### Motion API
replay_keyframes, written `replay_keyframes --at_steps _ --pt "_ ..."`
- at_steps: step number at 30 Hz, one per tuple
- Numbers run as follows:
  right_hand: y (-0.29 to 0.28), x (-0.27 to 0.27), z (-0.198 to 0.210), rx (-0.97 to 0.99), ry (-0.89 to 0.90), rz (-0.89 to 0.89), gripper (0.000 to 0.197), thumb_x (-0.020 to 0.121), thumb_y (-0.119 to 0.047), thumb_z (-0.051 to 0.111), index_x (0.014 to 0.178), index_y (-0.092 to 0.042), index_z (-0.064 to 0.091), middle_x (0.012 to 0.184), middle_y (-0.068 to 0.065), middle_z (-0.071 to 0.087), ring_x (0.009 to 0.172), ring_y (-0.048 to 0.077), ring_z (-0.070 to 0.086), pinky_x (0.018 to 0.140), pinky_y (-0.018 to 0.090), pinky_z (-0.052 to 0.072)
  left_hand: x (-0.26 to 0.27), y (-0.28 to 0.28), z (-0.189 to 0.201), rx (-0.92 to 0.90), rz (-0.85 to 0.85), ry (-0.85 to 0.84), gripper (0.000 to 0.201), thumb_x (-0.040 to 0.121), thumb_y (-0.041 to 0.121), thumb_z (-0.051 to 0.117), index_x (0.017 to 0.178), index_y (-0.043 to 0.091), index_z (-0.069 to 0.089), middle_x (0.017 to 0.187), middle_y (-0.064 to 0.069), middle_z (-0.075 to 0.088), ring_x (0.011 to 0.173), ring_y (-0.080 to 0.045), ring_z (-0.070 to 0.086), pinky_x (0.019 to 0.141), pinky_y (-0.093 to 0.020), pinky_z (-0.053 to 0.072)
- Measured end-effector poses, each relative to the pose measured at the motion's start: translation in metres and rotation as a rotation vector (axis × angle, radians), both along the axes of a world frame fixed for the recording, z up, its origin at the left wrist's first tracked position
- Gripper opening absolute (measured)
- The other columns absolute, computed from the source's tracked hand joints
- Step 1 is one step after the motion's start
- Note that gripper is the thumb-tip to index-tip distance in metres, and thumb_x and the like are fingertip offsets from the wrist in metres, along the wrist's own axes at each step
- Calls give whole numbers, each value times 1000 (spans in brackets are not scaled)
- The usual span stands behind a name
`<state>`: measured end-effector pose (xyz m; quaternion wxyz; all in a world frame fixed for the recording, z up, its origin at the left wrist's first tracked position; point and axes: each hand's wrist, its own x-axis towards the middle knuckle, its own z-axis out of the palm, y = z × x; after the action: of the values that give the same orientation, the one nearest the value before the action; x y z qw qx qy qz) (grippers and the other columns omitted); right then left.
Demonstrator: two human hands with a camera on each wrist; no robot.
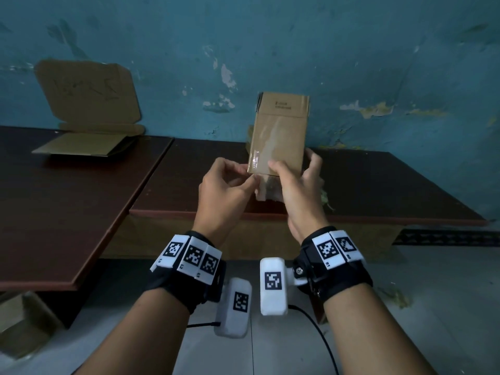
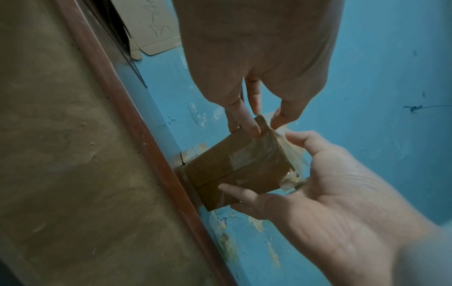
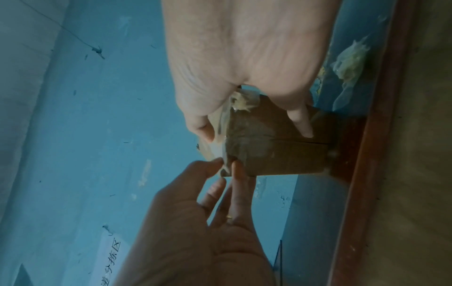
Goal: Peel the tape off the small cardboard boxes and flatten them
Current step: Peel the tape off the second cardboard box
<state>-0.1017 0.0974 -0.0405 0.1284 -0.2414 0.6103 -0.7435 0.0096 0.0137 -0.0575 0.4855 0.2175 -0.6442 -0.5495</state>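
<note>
You hold the small cardboard box (image 1: 278, 133) upright above the dark table (image 1: 378, 182), its long axis running up and away from you, the near end in your grasp. Your right hand (image 1: 300, 190) curls round that near end, thumb on the front face. Your left hand (image 1: 227, 185), just beside on the left, pinches the loose clear tape (image 3: 221, 135) at the near corner — the peel probably runs away from that corner. Small print near the box's top is too blurred to read.
</note>
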Motion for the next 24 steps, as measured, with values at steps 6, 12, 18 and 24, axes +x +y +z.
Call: replay_keyframes --at_steps 6,12,18,24 --pt "-10 5 -7 76 -64 60 105 55 -51 93 144 -54 35 139 9 55 117 30 69 90 51 64 -4 -4 -6 18 122 -98 25 90 29 86 83 18 66 95 5 78 92 -13 76 93 -50 63" --pt "-17 11 -16 -6 -365 73 110 51 -32 103 139 1 47 111 18 78 93 27 81 82 44 67 -6 -8 -10 -14 188 -139 17 92 14 83 93 17 66 92 9 76 82 3 72 81 -33 63" --pt "-8 4 -14 -13 -377 52 61 81 6 86 131 8 51 115 26 72 76 22 80 61 23 61 -3 -5 -8 -112 206 -247 15 93 22 83 98 22 69 91 13 72 82 13 65 77 -15 52" --pt "-10 1 -16 116 -324 80 49 82 2 85 122 11 59 113 22 74 77 19 79 57 19 56 1 -1 -5 -173 257 -297 16 91 28 87 101 25 75 85 14 74 85 4 70 71 -1 48"
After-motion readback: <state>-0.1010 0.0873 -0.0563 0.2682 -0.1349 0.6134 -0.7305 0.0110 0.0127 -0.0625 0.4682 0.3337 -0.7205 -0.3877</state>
